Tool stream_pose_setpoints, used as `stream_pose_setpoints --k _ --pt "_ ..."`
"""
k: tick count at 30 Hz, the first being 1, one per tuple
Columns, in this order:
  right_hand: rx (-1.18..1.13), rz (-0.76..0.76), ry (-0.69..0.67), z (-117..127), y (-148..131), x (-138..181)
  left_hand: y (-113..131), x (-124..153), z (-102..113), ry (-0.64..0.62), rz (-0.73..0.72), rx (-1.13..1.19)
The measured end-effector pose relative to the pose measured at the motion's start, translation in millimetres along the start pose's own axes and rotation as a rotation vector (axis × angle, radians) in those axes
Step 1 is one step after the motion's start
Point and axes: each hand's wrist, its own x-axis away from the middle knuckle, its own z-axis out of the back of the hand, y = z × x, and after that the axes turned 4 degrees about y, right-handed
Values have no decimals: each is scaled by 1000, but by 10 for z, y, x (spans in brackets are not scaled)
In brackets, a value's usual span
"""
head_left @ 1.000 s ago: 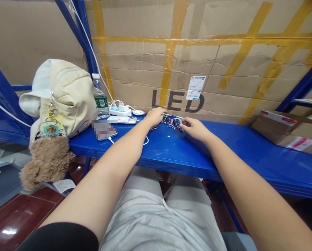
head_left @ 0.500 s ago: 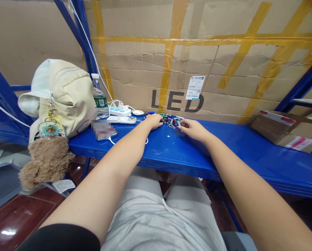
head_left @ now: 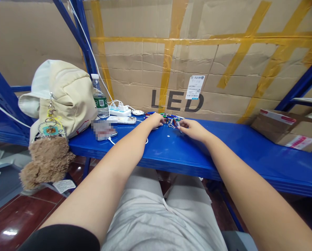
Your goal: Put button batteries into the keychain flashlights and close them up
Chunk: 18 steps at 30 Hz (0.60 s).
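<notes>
A pile of small shiny pieces (head_left: 171, 121) in blue, red, green and silver lies on the blue tabletop (head_left: 171, 150) near the cardboard. Some pieces are loop-shaped, like small clips; they are too small to name surely. At the pile's left edge, my left hand (head_left: 156, 120) is palm down, its fingers curled over the pieces and partly hiding them. From the right side, my right hand (head_left: 194, 129) reaches in, thumb and fingers drawn together at a piece. What either hand grips is too small to make out.
A power strip (head_left: 120, 111), a white phone (head_left: 122, 120) and another phone (head_left: 107, 137) on a cable lie left of my hands. Beyond stand a water bottle (head_left: 100, 99) and a cream backpack (head_left: 69, 94). A large carton (head_left: 135, 66) backs the table; a smaller box (head_left: 284, 130) sits right.
My left hand has shifted very slightly right and its fingers have moved a little at the pile. My right hand stays almost in place.
</notes>
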Motion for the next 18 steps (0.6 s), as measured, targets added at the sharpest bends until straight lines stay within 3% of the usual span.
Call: stream_pose_setpoints --k 8,13,18 --pt "7 28 13 -3 19 -1 -45 46 102 -4 20 137" --pt "-54 26 15 4 -3 5 66 60 136 228 2 708" --pt "-81 17 19 8 -8 4 254 60 108 172 -10 1093"
